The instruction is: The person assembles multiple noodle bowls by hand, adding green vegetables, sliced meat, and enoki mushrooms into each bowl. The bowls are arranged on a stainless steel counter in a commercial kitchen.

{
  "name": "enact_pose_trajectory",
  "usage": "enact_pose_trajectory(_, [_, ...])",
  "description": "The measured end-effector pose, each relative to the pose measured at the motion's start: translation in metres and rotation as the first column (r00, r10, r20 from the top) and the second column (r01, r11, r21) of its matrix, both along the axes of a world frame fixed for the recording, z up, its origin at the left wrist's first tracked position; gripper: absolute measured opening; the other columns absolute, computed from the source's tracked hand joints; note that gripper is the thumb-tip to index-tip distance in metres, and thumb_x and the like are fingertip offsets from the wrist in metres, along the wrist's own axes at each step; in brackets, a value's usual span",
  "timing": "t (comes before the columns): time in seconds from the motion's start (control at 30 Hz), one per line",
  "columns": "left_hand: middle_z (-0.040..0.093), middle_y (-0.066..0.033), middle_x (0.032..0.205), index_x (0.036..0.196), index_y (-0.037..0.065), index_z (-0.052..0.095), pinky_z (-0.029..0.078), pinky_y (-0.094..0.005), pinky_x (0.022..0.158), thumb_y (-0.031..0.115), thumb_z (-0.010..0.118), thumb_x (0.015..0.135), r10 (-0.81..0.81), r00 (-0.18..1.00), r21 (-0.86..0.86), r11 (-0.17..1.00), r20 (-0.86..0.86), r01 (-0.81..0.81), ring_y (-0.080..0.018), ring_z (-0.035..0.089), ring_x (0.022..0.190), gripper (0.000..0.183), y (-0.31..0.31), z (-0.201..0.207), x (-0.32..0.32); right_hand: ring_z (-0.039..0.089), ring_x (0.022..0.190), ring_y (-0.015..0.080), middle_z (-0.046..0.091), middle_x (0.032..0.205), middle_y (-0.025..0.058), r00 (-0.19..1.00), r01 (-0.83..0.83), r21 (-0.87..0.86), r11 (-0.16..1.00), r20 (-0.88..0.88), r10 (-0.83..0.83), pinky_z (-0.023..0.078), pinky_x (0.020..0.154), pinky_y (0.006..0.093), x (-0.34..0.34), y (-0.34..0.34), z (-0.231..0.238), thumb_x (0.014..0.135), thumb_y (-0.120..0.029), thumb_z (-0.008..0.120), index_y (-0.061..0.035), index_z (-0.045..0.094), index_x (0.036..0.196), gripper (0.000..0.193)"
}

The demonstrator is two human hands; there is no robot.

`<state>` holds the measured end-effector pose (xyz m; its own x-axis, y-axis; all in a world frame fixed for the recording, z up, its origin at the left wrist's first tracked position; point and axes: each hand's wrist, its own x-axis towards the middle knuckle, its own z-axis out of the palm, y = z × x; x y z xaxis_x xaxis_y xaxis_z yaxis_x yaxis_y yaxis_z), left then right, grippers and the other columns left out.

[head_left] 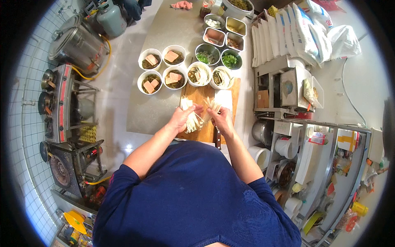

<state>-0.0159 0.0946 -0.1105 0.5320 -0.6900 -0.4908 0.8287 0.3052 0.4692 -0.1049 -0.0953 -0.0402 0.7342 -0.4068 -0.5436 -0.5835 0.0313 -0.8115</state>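
Observation:
My left hand is closed around a thick bunch of enoki mushrooms above the wooden cutting board. In my right hand, a smaller tuft of enoki is pinched between the fingers, a short gap from the first bunch. Just beyond the hands stand two white bowls holding pale enoki over dark greens, one on the left and one on the right. A knife with a dark handle lies on the board by my right wrist; its blade is partly hidden.
Several white bowls with dark greens and pink slabs stand left on the metal table. Beyond are metal containers of chopped greens, white eggs and other ingredients. Gas burners line the left; shelves and white sacks the right.

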Motion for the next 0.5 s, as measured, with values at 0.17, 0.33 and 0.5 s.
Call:
enact_pose_trajectory(0.17, [0.072, -0.0206, 0.128, 0.128, 0.000, 0.061, 0.063, -0.0506, 0.100, 0.013, 0.066, 0.109, 0.138, 0.990, 0.106, 0.985, -0.036, -0.133, -0.0355, 0.072, 0.120, 0.023, 0.043, -0.020, 0.016, 0.060, 0.056, 0.0096, 0.069, 0.072, 0.0029, 0.986, 0.049, 0.048, 0.998, 0.157, -0.056, 0.049, 0.051, 0.0278, 0.022, -0.009, 0.018, 0.102, -0.018, 0.077, -0.0010, 0.077, 0.100, 0.018])
enact_pose_trajectory(0.33, [0.071, -0.0202, 0.128, 0.128, -0.001, 0.061, 0.063, -0.0488, 0.099, 0.015, 0.063, 0.111, 0.153, 0.982, 0.112, 0.984, -0.114, -0.140, -0.0333, 0.073, 0.116, 0.023, 0.084, -0.027, 0.018, 0.065, 0.062, 0.0116, 0.073, 0.080, 0.0047, 0.962, 0.036, -0.016, 0.999, 0.271, -0.031, 0.053, 0.056, 0.0281, 0.094, 0.010, 0.050, 0.101, -0.018, 0.078, 0.0000, 0.077, 0.102, 0.018])
enact_pose_trajectory(0.5, [0.076, -0.0168, 0.120, 0.122, -0.001, 0.066, 0.064, -0.0433, 0.097, 0.013, 0.064, 0.110, 0.121, 0.985, 0.084, 0.990, -0.126, -0.111, -0.0282, 0.076, 0.110, 0.019, 0.105, -0.021, 0.026, 0.067, 0.062, 0.0121, 0.074, 0.079, 0.0051, 0.919, 0.149, -0.038, 0.988, 0.375, -0.124, 0.057, 0.057, 0.0278, 0.176, 0.065, 0.030, 0.103, -0.016, 0.075, 0.0007, 0.076, 0.100, 0.017])
